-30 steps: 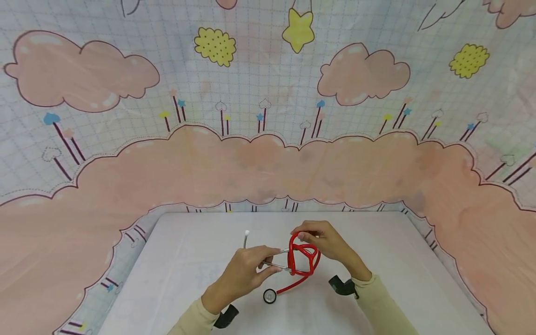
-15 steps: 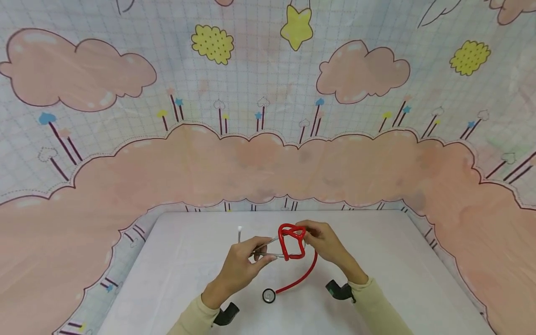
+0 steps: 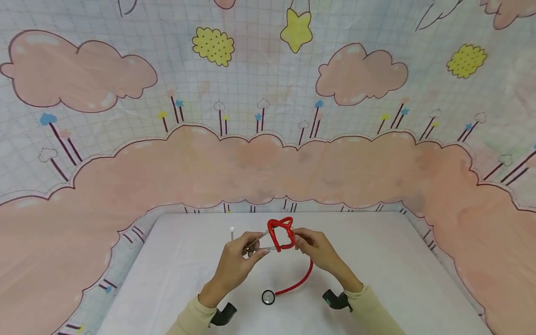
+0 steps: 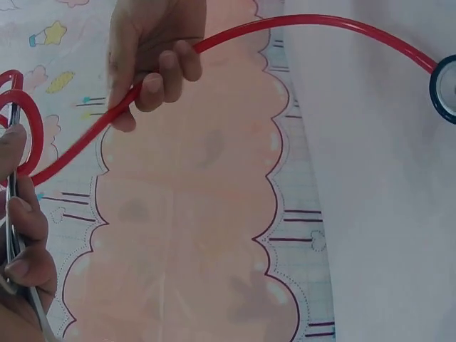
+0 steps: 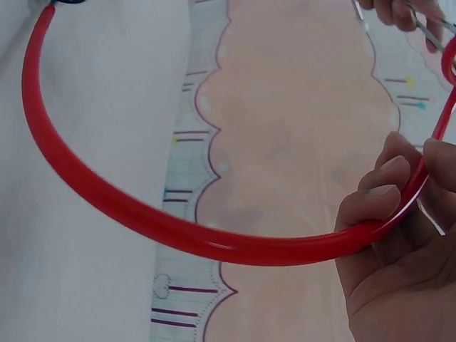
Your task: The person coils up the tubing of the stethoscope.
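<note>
A stethoscope with red tubing [image 3: 272, 235] is held between both hands above the white table. My left hand [image 3: 236, 258] grips its metal ear tubes, and one pale eartip [image 3: 232, 230] pokes up behind the knuckles. Near that hand the tubing is looped into a loose knot. My right hand [image 3: 318, 249] holds the tube just right of the loops; in the right wrist view its fingers [image 5: 381, 203] curl round the red tube. From there the tubing curves down to the round chest piece [image 3: 268, 297], which has a dark rim and sits low over the table between the forearms.
The white table [image 3: 188, 288] spreads under both hands. Behind and around it hangs a cloth printed with pink clouds [image 3: 362, 77] and stars. A black wrist mount [image 3: 224, 314] sits at the left cuff, another black mount [image 3: 336, 300] at the right.
Both hands have shifted left, carrying the red loops left and upward. The right hand has moved from the top of the loops down to the tube at their right side. The chest piece has hardly moved.
</note>
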The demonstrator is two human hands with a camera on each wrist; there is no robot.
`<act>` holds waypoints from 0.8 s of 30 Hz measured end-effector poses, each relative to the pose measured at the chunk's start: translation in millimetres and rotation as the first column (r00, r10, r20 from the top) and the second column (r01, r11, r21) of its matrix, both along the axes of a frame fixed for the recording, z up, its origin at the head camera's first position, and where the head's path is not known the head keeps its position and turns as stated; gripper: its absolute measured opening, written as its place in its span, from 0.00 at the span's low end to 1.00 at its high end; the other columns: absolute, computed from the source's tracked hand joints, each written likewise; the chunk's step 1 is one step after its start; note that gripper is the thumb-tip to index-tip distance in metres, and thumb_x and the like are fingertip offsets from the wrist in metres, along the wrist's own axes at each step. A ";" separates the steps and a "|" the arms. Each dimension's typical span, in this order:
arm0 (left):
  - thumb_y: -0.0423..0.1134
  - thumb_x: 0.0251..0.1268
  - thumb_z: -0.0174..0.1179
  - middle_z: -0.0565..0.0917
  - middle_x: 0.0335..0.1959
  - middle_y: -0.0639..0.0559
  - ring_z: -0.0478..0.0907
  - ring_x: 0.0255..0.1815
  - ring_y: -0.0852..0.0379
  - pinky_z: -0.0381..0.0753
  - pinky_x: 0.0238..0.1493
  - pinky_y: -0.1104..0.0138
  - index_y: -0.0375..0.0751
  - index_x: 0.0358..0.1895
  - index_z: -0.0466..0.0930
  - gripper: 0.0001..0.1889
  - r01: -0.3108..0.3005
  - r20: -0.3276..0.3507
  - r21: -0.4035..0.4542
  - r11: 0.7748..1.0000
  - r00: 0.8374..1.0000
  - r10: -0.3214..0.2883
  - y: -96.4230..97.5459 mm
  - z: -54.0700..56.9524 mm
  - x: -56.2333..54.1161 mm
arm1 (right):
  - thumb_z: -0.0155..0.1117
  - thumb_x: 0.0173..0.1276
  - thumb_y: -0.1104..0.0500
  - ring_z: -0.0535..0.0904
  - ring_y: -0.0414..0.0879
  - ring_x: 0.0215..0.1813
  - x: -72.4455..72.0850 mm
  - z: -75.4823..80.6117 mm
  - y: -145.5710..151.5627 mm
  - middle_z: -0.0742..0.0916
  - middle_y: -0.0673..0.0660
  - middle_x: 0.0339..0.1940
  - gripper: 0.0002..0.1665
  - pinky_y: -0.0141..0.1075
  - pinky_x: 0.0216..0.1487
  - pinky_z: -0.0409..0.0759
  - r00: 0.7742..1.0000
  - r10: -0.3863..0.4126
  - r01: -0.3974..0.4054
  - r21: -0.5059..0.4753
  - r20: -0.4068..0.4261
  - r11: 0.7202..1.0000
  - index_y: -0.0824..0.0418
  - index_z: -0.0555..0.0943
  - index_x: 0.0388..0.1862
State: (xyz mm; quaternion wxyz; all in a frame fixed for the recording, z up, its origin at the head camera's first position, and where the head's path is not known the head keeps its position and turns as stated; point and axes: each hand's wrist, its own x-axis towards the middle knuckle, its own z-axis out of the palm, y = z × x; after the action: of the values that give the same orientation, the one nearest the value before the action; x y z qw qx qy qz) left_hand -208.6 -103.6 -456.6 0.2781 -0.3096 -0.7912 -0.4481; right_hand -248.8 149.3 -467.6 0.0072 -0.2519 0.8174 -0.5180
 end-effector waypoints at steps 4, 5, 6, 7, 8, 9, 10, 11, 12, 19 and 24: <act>0.33 0.56 0.71 0.77 0.27 0.57 0.70 0.26 0.67 0.74 0.26 0.73 0.43 0.50 0.79 0.18 0.003 0.082 0.047 0.999 0.997 -0.007 1.4 1.7 2.3 | 0.54 0.77 0.57 0.72 0.37 0.27 5.3 -7.4 -4.6 0.80 0.58 0.29 0.14 0.26 0.26 0.72 0.999 0.015 -0.015 0.003 0.036 1.000 0.61 0.80 0.53; 0.33 0.56 0.71 0.77 0.27 0.57 0.70 0.26 0.67 0.74 0.26 0.74 0.43 0.50 0.79 0.18 0.001 0.098 0.057 0.998 0.995 -0.007 2.0 2.3 2.5 | 0.53 0.77 0.56 0.71 0.36 0.26 6.8 -8.7 -5.6 0.80 0.58 0.28 0.13 0.26 0.24 0.71 0.999 0.017 -0.017 0.002 0.038 1.000 0.61 0.80 0.52; 0.34 0.56 0.70 0.77 0.27 0.57 0.70 0.26 0.68 0.74 0.27 0.74 0.43 0.50 0.79 0.18 -0.006 0.113 0.060 0.998 0.994 -0.001 2.4 3.3 2.8 | 0.53 0.77 0.56 0.70 0.35 0.25 8.3 -9.8 -6.3 0.80 0.59 0.27 0.13 0.25 0.24 0.70 0.999 0.020 -0.020 0.000 0.038 1.000 0.61 0.80 0.52; 0.34 0.56 0.71 0.77 0.27 0.57 0.70 0.26 0.68 0.74 0.27 0.74 0.43 0.50 0.79 0.18 -0.014 0.123 0.061 0.998 0.992 0.006 2.7 4.0 2.9 | 0.53 0.77 0.55 0.70 0.35 0.25 9.5 -10.9 -6.7 0.80 0.59 0.27 0.13 0.25 0.23 0.70 0.999 0.020 -0.020 -0.001 0.038 1.000 0.61 0.80 0.52; 0.34 0.56 0.71 0.77 0.27 0.57 0.70 0.26 0.68 0.74 0.27 0.74 0.43 0.50 0.79 0.18 -0.021 0.125 0.062 0.998 0.992 0.013 2.8 4.1 2.3 | 0.53 0.77 0.54 0.70 0.35 0.25 10.9 -11.7 -6.9 0.80 0.59 0.27 0.14 0.25 0.23 0.71 0.999 0.013 -0.013 0.001 0.037 1.000 0.60 0.80 0.52; 0.36 0.57 0.71 0.77 0.27 0.58 0.71 0.26 0.68 0.75 0.27 0.74 0.44 0.50 0.79 0.18 -0.024 0.128 0.064 0.998 0.992 0.015 2.3 3.7 1.6 | 0.53 0.77 0.53 0.70 0.35 0.25 12.2 -12.1 -6.7 0.80 0.58 0.27 0.14 0.26 0.24 0.71 0.999 0.003 -0.004 0.005 0.038 1.000 0.59 0.80 0.52; 0.36 0.57 0.71 0.77 0.27 0.58 0.71 0.26 0.68 0.75 0.27 0.74 0.44 0.51 0.79 0.18 -0.030 0.131 0.064 0.998 0.991 0.022 1.6 3.4 1.0 | 0.54 0.77 0.53 0.71 0.35 0.25 12.8 -12.7 -6.7 0.80 0.57 0.27 0.14 0.26 0.24 0.72 0.999 -0.009 0.009 0.012 0.035 1.000 0.58 0.80 0.52; 0.37 0.57 0.71 0.77 0.26 0.58 0.71 0.26 0.68 0.75 0.27 0.74 0.44 0.51 0.79 0.18 -0.041 0.139 0.063 0.997 0.990 0.031 0.9 2.9 0.4 | 0.54 0.77 0.52 0.71 0.35 0.26 13.7 -13.1 -6.7 0.80 0.57 0.27 0.15 0.27 0.25 0.72 0.999 -0.020 0.020 0.018 0.031 1.000 0.58 0.81 0.53; 0.37 0.57 0.71 0.77 0.26 0.59 0.71 0.26 0.67 0.75 0.27 0.74 0.44 0.51 0.79 0.18 -0.049 0.146 0.065 0.997 0.988 0.039 0.3 2.6 0.1 | 0.54 0.77 0.52 0.72 0.35 0.26 15.0 -13.4 -6.7 0.80 0.56 0.27 0.15 0.27 0.25 0.73 0.999 -0.031 0.030 0.025 0.027 0.999 0.57 0.81 0.53; 0.37 0.56 0.71 0.78 0.25 0.59 0.71 0.25 0.67 0.75 0.26 0.73 0.44 0.50 0.79 0.18 -0.101 0.204 0.073 0.992 0.975 0.085 -3.7 -0.7 -4.6 | 0.56 0.76 0.51 0.74 0.38 0.28 25.4 -14.9 -9.0 0.80 0.50 0.27 0.15 0.28 0.27 0.73 0.999 -0.051 0.051 0.084 0.005 0.995 0.56 0.83 0.51; 0.37 0.57 0.71 0.77 0.25 0.59 0.71 0.24 0.66 0.74 0.25 0.73 0.43 0.50 0.79 0.18 -0.133 0.214 0.050 0.990 0.970 0.120 -5.3 -2.0 -7.1 | 0.59 0.74 0.53 0.74 0.38 0.28 34.0 -14.6 -12.2 0.81 0.48 0.27 0.14 0.28 0.27 0.74 0.998 -0.060 0.063 0.111 -0.028 0.992 0.57 0.84 0.52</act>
State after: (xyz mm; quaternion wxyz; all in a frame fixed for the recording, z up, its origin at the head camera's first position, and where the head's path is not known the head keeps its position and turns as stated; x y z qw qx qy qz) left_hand -215.6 -108.8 -458.5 0.2307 -0.2003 -0.8195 -0.4848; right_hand -214.8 137.1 -482.2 -0.0047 -0.2320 0.8526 -0.4682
